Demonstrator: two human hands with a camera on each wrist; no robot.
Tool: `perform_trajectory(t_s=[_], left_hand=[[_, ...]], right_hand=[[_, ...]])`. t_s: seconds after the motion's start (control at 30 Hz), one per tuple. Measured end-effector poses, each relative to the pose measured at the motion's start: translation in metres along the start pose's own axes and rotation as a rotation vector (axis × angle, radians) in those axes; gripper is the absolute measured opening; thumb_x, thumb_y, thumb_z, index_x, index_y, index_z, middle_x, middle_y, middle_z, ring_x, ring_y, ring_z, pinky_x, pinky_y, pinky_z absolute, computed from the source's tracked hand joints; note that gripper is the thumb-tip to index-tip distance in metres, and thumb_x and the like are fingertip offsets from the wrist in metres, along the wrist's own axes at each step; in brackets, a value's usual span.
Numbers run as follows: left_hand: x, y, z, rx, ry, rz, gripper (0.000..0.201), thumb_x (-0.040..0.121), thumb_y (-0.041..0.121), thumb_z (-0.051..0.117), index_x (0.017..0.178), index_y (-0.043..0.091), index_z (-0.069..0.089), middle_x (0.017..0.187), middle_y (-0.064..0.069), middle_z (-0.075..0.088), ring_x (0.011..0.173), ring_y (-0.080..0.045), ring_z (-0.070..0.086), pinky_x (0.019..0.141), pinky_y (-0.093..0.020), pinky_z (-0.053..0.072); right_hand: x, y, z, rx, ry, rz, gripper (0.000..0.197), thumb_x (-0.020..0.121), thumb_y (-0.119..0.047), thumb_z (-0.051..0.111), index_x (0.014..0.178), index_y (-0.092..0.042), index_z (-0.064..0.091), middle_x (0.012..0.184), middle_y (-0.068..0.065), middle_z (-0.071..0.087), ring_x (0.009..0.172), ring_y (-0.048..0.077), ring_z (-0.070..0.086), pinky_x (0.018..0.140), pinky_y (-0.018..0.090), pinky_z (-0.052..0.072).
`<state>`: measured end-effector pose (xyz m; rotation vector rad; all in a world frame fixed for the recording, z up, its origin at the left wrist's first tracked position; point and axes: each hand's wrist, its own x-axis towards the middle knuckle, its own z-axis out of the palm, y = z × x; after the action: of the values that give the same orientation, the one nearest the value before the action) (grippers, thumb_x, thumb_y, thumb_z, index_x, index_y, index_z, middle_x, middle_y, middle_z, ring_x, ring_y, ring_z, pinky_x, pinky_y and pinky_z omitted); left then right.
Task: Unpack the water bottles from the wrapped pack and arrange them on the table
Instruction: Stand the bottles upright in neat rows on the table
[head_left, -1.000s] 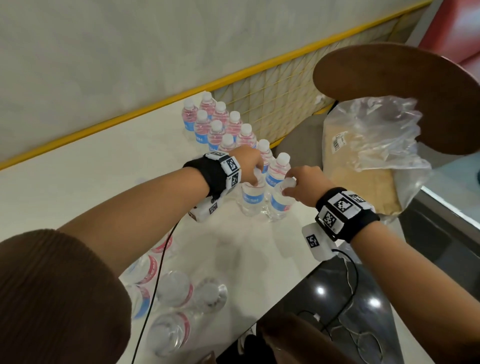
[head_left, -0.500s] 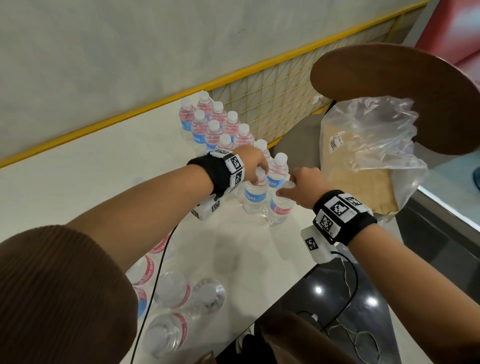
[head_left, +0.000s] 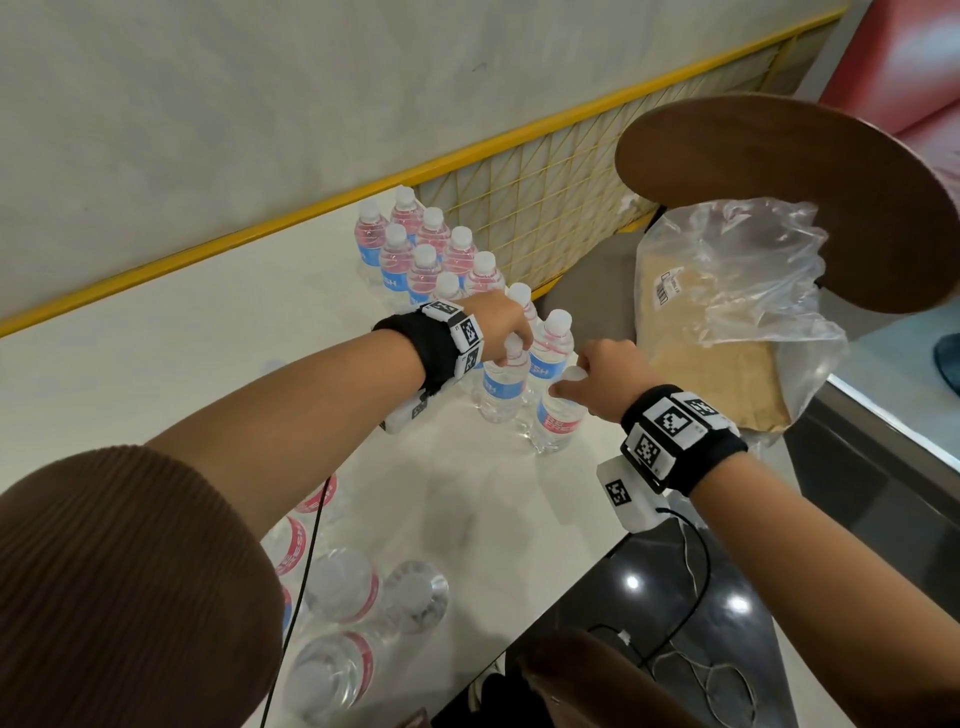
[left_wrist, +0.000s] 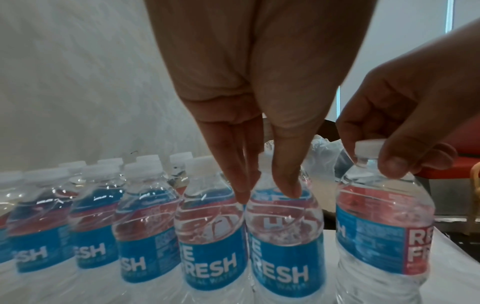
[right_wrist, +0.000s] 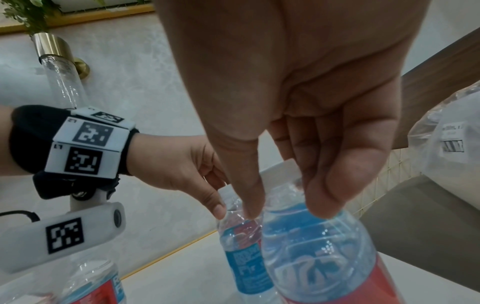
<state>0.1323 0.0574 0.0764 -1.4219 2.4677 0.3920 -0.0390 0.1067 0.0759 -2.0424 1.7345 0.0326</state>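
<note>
Right hand pinches the neck of a clear plastic water bottle with a red-and-blue label, standing at the near right end of the row. Left hand pinches the cap of the neighbouring bottle, fingers pointing down. Both wrists arch above the white table. Advice: set each base flat, touching the upright bottles beyond, before releasing. Unpacked-pack bottles lie near left.

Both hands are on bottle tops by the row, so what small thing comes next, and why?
Probably let go. The left hand and right hand each hold the top of an upright bottle that appears to stand on the table at the near end of the row.
</note>
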Motion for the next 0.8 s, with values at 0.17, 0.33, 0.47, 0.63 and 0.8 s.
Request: perform_trajectory(t_s=[0.17, 0.33, 0.47, 0.63, 0.8], left_hand=[[0.000, -0.001, 0.000, -0.035, 0.021, -0.024, 0.038, 0.087, 0.017, 0.062, 0.124, 0.022, 0.062, 0.119, -0.007, 0.064, 0.109, -0.028, 0.057, 0.086, -0.031, 0.044], [-0.001, 0.003, -0.001, -0.033, 0.018, 0.000, 0.038, 0.088, 0.013, 0.061, 0.124, 0.021, 0.061, 0.122, -0.007, 0.063, 0.109, -0.029, 0.057, 0.087, -0.032, 0.044], [-0.008, 0.005, 0.000, -0.058, 0.041, 0.003, 0.045, 0.087, 0.015, 0.062, 0.131, 0.021, 0.055, 0.129, -0.005, 0.059, 0.115, -0.026, 0.055, 0.090, -0.031, 0.043], [-0.037, 0.020, 0.017, -0.020, 0.162, 0.055, 0.071, 0.075, 0.042, 0.072, 0.136, 0.028, 0.041, 0.132, -0.001, 0.042, 0.121, -0.023, 0.042, 0.087, -0.038, 0.048], [-0.054, 0.034, 0.035, -0.008, 0.091, 0.080, 0.076, 0.067, 0.057, 0.074, 0.129, 0.024, 0.046, 0.122, -0.001, 0.046, 0.112, -0.020, 0.047, 0.074, -0.032, 0.044]], right_hand=[[0.001, -0.002, -0.001, 0.006, -0.009, 0.002, 0.044, 0.083, -0.035, 0.068, 0.061, -0.024, 0.032, 0.063, -0.003, 0.046, 0.071, 0.022, 0.057, 0.047, 0.019, 0.035], [-0.003, -0.006, -0.003, -0.004, -0.012, -0.016, 0.043, 0.086, -0.035, 0.066, 0.061, -0.025, 0.032, 0.073, 0.003, 0.054, 0.073, 0.021, 0.057, 0.049, 0.016, 0.035], [-0.010, -0.009, -0.007, -0.032, -0.017, -0.041, 0.045, 0.087, -0.034, 0.064, 0.060, -0.026, 0.029, 0.068, -0.001, 0.049, 0.074, 0.021, 0.056, 0.052, 0.016, 0.034], [-0.011, -0.009, 0.000, 0.010, -0.083, 0.033, 0.040, 0.082, -0.038, 0.067, 0.059, -0.018, 0.041, 0.067, 0.005, 0.061, 0.060, 0.021, 0.060, 0.056, 0.025, 0.049], [-0.011, -0.029, 0.017, 0.145, -0.209, -0.003, 0.030, 0.083, -0.033, 0.064, 0.071, -0.006, 0.060, 0.070, 0.013, 0.070, 0.059, 0.021, 0.068, 0.070, 0.032, 0.060]])
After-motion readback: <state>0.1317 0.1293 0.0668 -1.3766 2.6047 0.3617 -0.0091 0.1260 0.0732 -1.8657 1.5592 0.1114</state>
